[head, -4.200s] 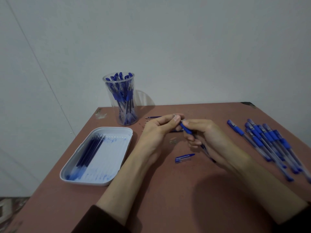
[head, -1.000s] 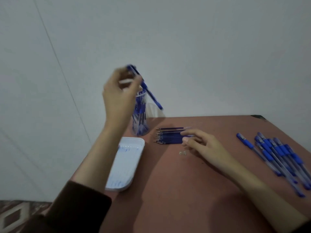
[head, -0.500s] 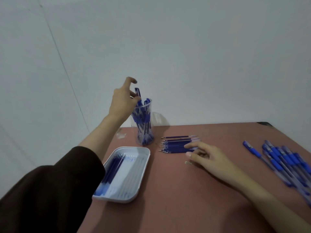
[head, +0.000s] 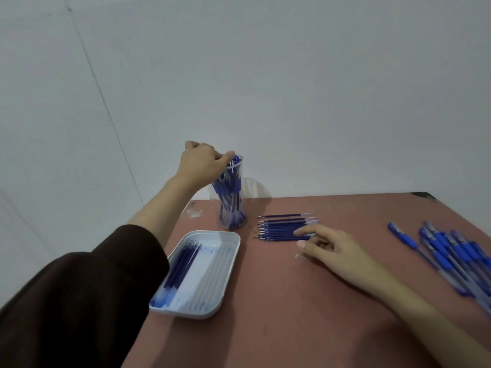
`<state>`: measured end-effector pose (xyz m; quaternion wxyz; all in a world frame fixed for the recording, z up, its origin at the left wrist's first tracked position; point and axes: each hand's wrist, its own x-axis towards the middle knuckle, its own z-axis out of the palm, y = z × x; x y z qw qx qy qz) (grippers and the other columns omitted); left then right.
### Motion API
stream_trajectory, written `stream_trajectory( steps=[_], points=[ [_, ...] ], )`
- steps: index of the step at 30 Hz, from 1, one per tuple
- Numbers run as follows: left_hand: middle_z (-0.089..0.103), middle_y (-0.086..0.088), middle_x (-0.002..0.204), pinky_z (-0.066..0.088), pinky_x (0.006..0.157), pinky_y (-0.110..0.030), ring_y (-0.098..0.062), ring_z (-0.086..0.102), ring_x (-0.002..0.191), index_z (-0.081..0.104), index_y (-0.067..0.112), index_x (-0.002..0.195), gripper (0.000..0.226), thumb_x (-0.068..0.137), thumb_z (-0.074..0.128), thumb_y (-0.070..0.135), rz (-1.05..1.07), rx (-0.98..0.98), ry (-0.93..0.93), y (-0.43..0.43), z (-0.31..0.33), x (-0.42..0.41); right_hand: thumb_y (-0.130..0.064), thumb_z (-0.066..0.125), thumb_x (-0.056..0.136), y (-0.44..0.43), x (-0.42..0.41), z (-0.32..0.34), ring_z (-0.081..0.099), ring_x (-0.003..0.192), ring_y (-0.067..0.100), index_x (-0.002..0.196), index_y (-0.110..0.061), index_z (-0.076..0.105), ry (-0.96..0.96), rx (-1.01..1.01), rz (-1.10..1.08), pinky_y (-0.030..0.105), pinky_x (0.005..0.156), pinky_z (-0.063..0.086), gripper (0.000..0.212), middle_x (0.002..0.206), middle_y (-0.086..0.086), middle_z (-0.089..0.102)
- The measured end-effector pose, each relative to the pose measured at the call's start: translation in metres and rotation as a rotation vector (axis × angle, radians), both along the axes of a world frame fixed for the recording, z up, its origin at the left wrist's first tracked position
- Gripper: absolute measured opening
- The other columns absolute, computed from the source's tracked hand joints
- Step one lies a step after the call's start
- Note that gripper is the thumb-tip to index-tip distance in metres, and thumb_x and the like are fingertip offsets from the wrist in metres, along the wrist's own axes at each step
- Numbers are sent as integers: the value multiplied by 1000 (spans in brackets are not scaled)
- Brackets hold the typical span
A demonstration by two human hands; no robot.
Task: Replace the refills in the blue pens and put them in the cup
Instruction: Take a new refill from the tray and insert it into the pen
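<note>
Reaching hand: the person's left hand (head: 199, 162) is stretched out over the rim of the tall clear plastic cup (head: 230, 205), fingers curled together around the blue tops of the pens standing in it; whether it grips one pen or only touches the tops cannot be told.
Left sleeve: a dark brown sleeve (head: 79, 301) covers the upper forearm, the wrist bare.
Cup: it stands upright at the far left of the reddish-brown table (head: 279, 314), close to the pale wall, packed with blue capped pens (head: 229, 193).
Right hand: the right hand (head: 336, 252) lies low on the table, fingers loosely spread, its forefinger tip touching the near end of the row of refills.
Fresh refills: thin dark blue pen refills (head: 281, 227) lie side by side in a neat row, just right of the cup, metal tips pointing left.
Tray: a white rounded plastic tray (head: 212, 296) sits in front of the cup, holding a few dark blue used refills (head: 183, 264) along its left side, with blue ink smears.
Waiting pens: a cluster of blue-grip clear pens (head: 449, 254) lies at the right edge, well apart from the cup, somewhat blurred.
Small bit: a tiny pale object (head: 299, 257) rests just beside the right thumb; what it is cannot be told.
</note>
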<state>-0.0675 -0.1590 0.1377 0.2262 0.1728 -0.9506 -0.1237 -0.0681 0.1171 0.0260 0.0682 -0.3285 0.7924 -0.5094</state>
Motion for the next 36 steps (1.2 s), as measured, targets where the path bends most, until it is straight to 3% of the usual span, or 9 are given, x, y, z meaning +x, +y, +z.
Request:
stream_trajectory(
  steps=[3, 6, 12, 18, 22, 25, 28, 32, 36],
  points=[
    [65, -12, 112, 26, 101, -35, -30, 32, 131, 74, 16, 84, 49, 98, 39, 46, -24, -16, 94, 15, 0, 7, -25, 65, 87, 1, -1, 0, 59, 67, 1, 96, -31, 66, 12, -13, -15, 11, 67, 43, 11, 72, -7, 68],
    [55, -10, 131, 25, 101, -30, -27, 30, 128, 69, 18, 114, 31, 96, 48, 33, -103, -65, 319, 51, -8, 18, -23, 65, 87, 4, -6, 0, 55, 61, -1, 94, -31, 68, 47, -21, -74, 10, 64, 42, 11, 73, -5, 67],
    [67, -8, 105, 36, 97, -30, -28, 56, 104, 76, 18, 93, 40, 82, 45, 41, -423, 147, 284, 129, -65, 25, -21, 62, 86, 26, -29, -3, 55, 73, 8, 99, -25, 70, 308, 171, -378, 25, 66, 40, 16, 75, -6, 64],
    [65, 5, 102, 23, 84, 1, -15, 51, 101, 75, 21, 95, 14, 85, 65, 21, -435, 310, 261, 166, -118, 42, -19, 52, 90, 57, -45, 0, 43, 116, 27, 123, -19, 59, 418, 604, -686, 35, 88, 39, 34, 119, 7, 60],
    [68, 2, 101, 32, 80, -12, -15, 56, 98, 74, 19, 99, 16, 85, 67, 15, -441, 323, 300, 162, -119, 44, -18, 51, 90, 72, -45, 5, 40, 119, 33, 114, -8, 57, 311, 858, -756, 40, 89, 39, 27, 120, 15, 58],
    [69, 1, 103, 36, 84, -17, -18, 58, 99, 74, 18, 102, 19, 85, 66, 14, -429, 282, 302, 154, -122, 44, -16, 49, 92, 70, -44, 7, 40, 119, 35, 103, -5, 59, 294, 862, -742, 38, 85, 38, 19, 113, 16, 62],
    [69, 2, 106, 41, 86, -25, -19, 57, 101, 73, 18, 103, 20, 86, 65, 14, -401, 292, 296, 147, -121, 45, -16, 49, 94, 61, -42, 6, 41, 120, 34, 112, -5, 62, 281, 822, -687, 37, 85, 40, 25, 112, 17, 64],
    [69, 0, 105, 39, 87, -27, -19, 58, 100, 73, 15, 103, 20, 86, 64, 11, -363, 328, 326, 145, -116, 47, -15, 49, 93, 54, -41, 1, 55, 102, 35, 107, -7, 67, 287, 712, -620, 39, 79, 49, 24, 102, 13, 64],
    [69, 0, 105, 38, 88, -26, -19, 58, 99, 73, 16, 104, 21, 86, 63, 10, -338, 361, 324, 143, -114, 48, -20, 49, 95, 44, -32, 4, 54, 96, 31, 120, -29, 60, 384, 571, -476, 34, 77, 37, 28, 94, -1, 44]
  ],
)
